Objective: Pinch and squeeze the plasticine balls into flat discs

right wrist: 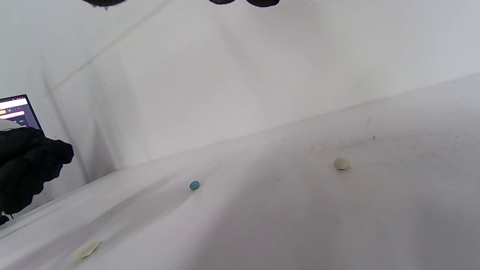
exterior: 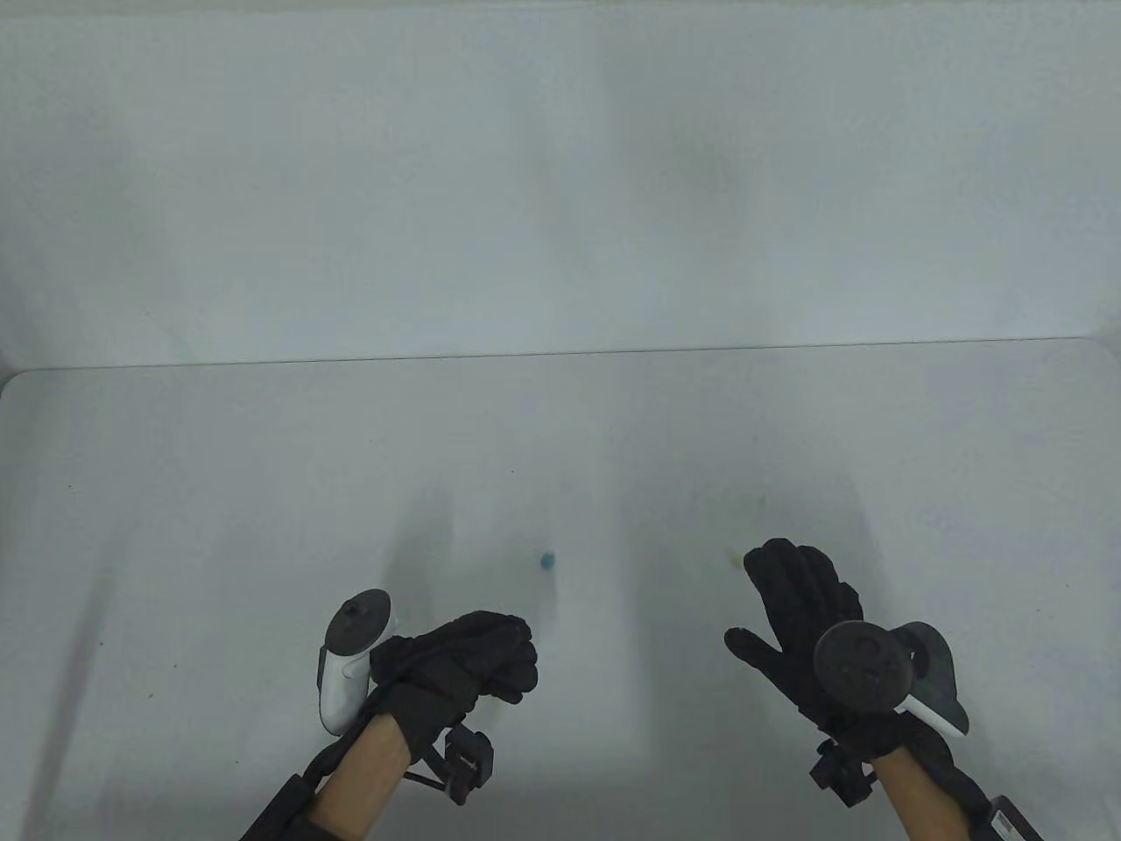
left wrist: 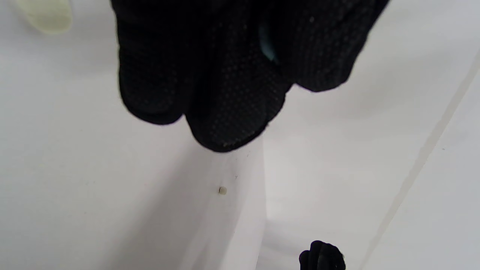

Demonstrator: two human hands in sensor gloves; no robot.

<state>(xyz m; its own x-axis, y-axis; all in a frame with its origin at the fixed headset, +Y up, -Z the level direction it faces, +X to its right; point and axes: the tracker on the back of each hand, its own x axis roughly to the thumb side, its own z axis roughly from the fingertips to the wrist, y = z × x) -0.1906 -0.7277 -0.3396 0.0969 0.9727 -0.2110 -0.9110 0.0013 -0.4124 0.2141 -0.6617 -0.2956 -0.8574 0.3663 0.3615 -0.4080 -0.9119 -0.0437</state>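
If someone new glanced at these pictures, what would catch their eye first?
Two black-gloved hands at the table's near edge: the left hand curled, pinching a blue sliver between its fingers; the right hand spread open. Between them lies a small blue piece, and a cream ball sits nearer the right hand.

A white table (exterior: 560, 455) meets a plain white wall (exterior: 560, 175), with a lit screen (right wrist: 17, 110) off to one side.
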